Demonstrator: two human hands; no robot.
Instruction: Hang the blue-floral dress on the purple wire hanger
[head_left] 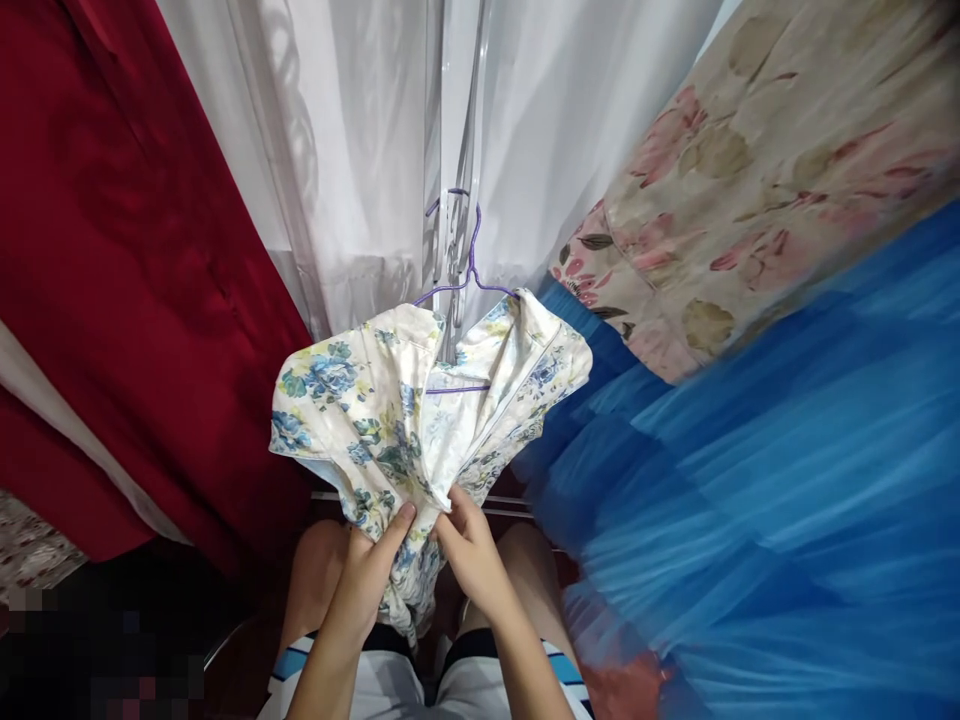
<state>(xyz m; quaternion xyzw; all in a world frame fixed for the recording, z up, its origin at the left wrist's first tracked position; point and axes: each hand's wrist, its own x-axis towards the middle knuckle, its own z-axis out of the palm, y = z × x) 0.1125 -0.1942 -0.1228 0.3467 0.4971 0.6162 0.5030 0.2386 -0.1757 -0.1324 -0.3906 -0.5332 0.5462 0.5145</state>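
Note:
A white dress (pixel 390 365) with a blue and yellow flower print hangs on a purple hanger (pixel 474 262). Its V-shaped neckline lies open, so the hanger's lower bar shows inside. My left hand (pixel 373 560) grips the front of the dress below the neckline, thumb on top and the other fingers mostly hidden behind the cloth. Close beside it, my right hand (pixel 471 545) pinches the edge of the neckline where the two front sides meet. Below both hands the skirt of the dress drops in bunched folds between my knees.
White curtains (pixel 360 130) hang behind a clear, strap-like strip (pixel 454 120). Dark red cloth (pixel 172 300) hangs on the left. To the right are a beige cloth with pink flowers (pixel 675 230) and layered blue tulle (pixel 750 480). A pale rail (pixel 510 508) runs low behind the dress.

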